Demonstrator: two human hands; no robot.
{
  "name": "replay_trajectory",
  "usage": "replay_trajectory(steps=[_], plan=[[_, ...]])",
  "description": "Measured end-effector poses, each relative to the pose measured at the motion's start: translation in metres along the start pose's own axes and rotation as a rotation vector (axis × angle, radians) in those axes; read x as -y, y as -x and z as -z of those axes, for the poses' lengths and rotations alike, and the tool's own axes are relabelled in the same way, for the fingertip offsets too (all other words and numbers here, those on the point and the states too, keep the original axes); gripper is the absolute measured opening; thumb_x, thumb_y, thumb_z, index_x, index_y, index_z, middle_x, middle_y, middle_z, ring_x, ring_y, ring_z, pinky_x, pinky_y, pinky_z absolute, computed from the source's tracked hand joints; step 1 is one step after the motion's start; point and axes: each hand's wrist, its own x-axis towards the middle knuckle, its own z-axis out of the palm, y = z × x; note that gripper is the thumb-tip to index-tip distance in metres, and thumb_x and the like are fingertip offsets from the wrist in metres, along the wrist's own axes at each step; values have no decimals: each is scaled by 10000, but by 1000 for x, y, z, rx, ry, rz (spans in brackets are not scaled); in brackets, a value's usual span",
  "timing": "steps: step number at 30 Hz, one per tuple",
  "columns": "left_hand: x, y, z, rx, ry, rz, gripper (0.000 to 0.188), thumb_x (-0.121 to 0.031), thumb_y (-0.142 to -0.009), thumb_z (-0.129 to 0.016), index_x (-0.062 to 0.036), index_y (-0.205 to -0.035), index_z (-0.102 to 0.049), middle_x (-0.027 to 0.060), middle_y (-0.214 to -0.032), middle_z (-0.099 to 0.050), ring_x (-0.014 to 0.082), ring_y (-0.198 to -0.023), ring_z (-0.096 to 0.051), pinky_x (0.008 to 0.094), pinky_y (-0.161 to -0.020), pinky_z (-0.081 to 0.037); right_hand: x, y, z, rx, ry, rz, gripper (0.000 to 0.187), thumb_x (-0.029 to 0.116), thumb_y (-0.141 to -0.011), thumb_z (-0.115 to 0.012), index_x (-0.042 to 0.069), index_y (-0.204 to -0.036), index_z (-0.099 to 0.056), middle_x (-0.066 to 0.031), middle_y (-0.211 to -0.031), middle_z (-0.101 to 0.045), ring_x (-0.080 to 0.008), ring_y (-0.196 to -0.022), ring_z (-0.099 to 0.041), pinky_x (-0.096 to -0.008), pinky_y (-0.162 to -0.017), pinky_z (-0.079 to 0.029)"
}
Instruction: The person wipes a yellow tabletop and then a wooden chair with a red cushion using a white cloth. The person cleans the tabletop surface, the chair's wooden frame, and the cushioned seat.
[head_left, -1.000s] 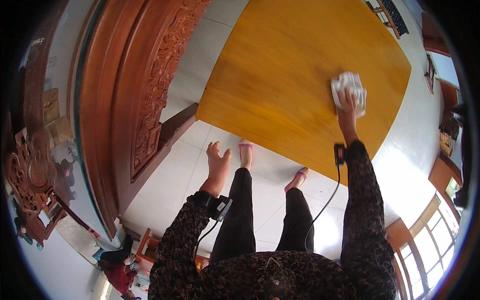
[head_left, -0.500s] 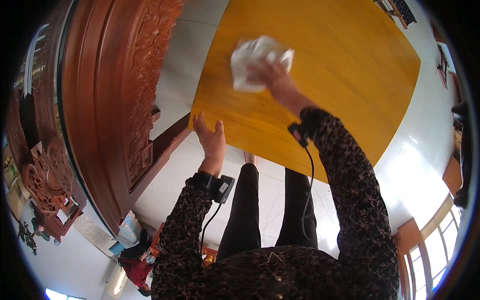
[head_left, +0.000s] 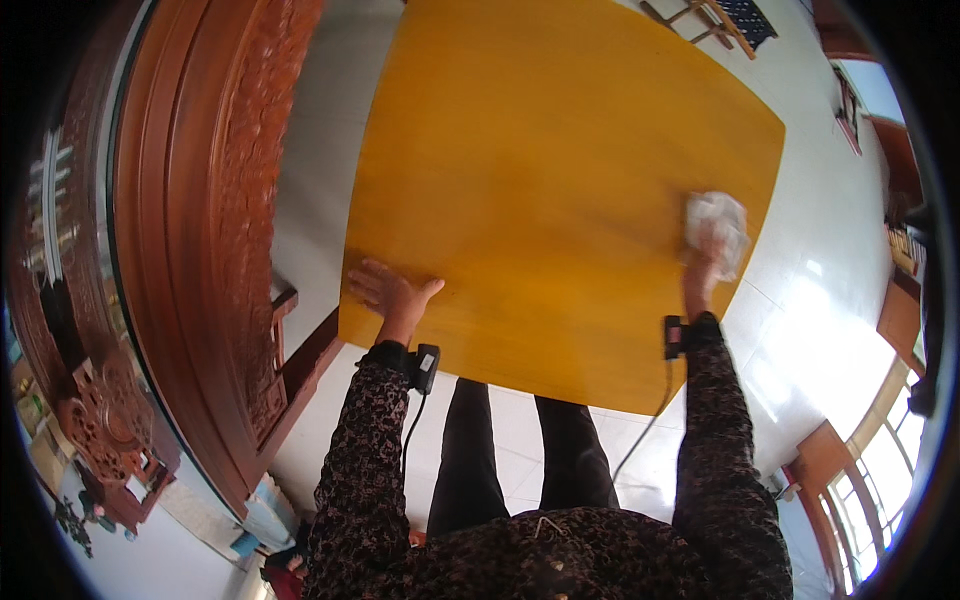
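Right hand (head_left: 705,258): lay over a crumpled white cloth (head_left: 718,220) on a yellow-brown wooden tabletop (head_left: 540,190). Fingers blurred; from where I stood I could not tell whether they were curled into the cloth or only pressed flat on it. The cloth showed beneath these fingers and past their tips, away from the wearer, its longer extent running roughly in line with the forearm. The tabletop's right edge was just beside the fingers; most of the surface stretched to their left.

Left hand (head_left: 396,293): fingers spread, nothing grasped, over the near left corner of the same tabletop. Contact with the wood looked likely, not certain. From these fingers the cloth lay well apart, to the right and a little farther from the body; the right hand was plainly the nearer. Left of the left fingers, beyond the tabletop edge, stood a carved reddish-brown wooden panel (head_left: 245,190).
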Motion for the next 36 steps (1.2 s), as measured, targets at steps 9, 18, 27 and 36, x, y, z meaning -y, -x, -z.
replay_trajectory(steps=[9,18,27,36], plan=[[1,-4,4,43,-79,30,1503,-538,-631,-917,-19,-1558,147,335,-1596,178,510,-1499,121,555,-1225,-40,14,35,-54,447,1862,884,603,0,-885,-548,211,-1449,-511,-48,-1573,-401,-258,-1480,-310,-533,-1233,-198],[113,31,-65,-384,393,10,809,-367,-877,-745,7,-1497,-382,265,-1475,-453,405,-1356,-438,485,-1149,-337,-6,5,204,-278,495,-498,505,308,-1034,-549,21,-1445,-493,-195,-1324,-612,-299,-1194,-590,-357,-1015,-471],[139,49,-79,-371,1010,385,543,-257,-916,-749,48,-1302,-519,172,-1220,-570,280,-1152,-537,413,-1019,-457,-9,-6,176,-194,524,-529,653,450,-995,-591,20,-1462,-437,-144,-1333,-582,-247,-1204,-576,-352,-951,-507],[161,55,-96,434,1650,308,616,-373,-915,-744,-181,-1433,-471,-4,-1428,-529,225,-1333,-478,530,-1088,-385,3,4,162,-188,192,-552,535,319,-1003,-618,37,-1430,-463,-108,-1285,-600,-227,-1109,-618,-334,-923,-524]])
